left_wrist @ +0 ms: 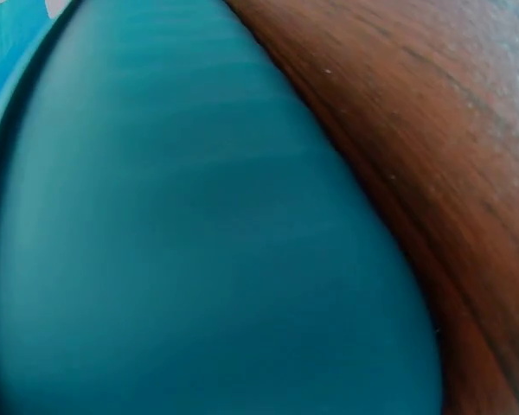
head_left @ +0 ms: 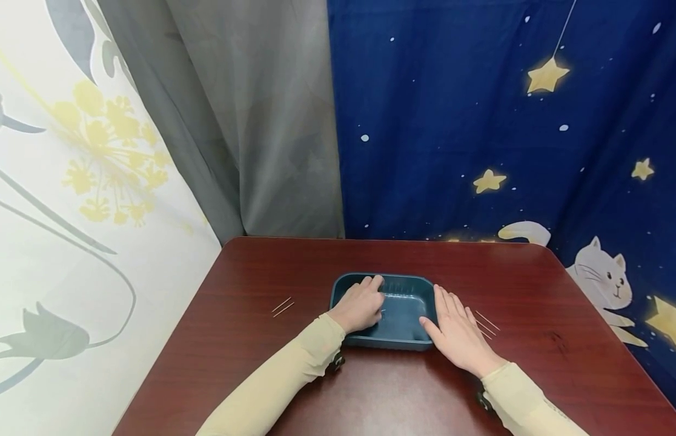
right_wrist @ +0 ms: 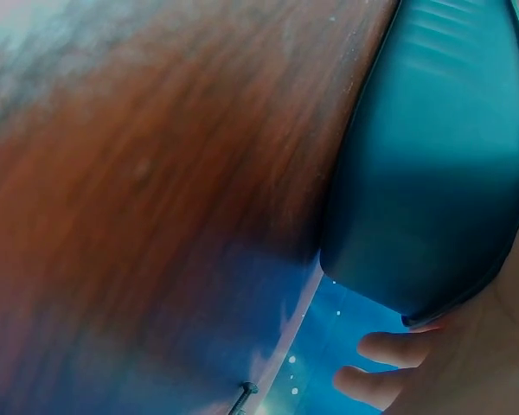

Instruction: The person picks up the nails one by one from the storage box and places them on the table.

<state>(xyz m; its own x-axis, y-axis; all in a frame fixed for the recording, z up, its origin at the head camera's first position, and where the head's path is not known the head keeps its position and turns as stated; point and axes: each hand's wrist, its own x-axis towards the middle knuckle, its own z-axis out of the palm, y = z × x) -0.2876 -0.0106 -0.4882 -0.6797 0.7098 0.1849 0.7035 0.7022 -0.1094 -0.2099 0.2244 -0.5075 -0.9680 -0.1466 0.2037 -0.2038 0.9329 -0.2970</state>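
A dark teal rectangular tray (head_left: 403,321) stands on the table, its ribbed outer side filling much of both wrist views. My left hand (head_left: 361,306) reaches over its left side, fingers curled inside. A tiny pale bit shows beside those fingers; I cannot tell whether they pinch it. My right hand (head_left: 455,327) lies along the tray's right end with fingers straight and thumb over the rim. Thin pale sticks (head_left: 284,309) lie in a pair left of the tray. More such sticks (head_left: 487,321) lie right of it, partly behind the right hand.
The reddish-brown table (head_left: 272,266) has rounded far corners. Behind it hang a grey curtain (head_left: 283,121) and a blue curtain (head_left: 425,121) with stars. A white patterned cloth (head_left: 71,242) hangs along the left. A small dark nail-shaped thing (right_wrist: 246,394) shows in the right wrist view.
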